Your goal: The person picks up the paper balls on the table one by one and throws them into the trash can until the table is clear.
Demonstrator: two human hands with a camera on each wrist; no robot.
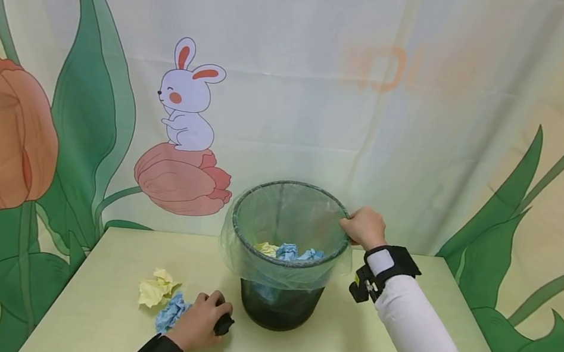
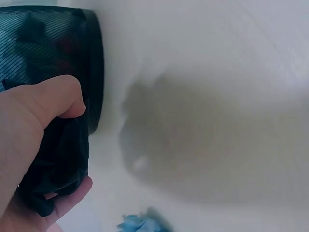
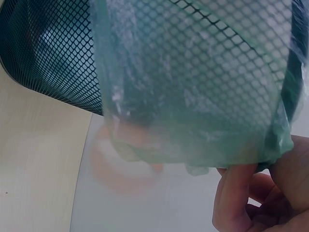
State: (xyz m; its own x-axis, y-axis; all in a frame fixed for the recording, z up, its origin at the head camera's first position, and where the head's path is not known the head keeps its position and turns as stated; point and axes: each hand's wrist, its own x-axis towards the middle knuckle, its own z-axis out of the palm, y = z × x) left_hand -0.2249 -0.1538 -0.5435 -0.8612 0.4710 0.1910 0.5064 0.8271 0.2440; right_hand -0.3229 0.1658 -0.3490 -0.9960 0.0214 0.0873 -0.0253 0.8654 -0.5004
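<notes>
My left hand (image 1: 200,322) holds a crumpled black wad (image 1: 224,325) between thumb and fingers, low over the table, left of the bin's base. In the left wrist view the wad (image 2: 65,157) looks thin and folded; whether it is paper or plastic I cannot tell. A black mesh trash bin (image 1: 279,308) stands upright, its rim covered by a translucent green bag (image 1: 243,261). At the rim's right side, my right hand (image 1: 365,228) grips the edge and bag. Inside lie crumpled blue paper (image 1: 286,252) and yellow paper (image 1: 266,248).
Left of my left hand, a yellow paper ball (image 1: 158,289) and a blue paper ball (image 1: 171,312) lie on the pale table (image 1: 355,349). Behind the table hangs a cloth backdrop (image 1: 291,111) printed with tulips and a rabbit.
</notes>
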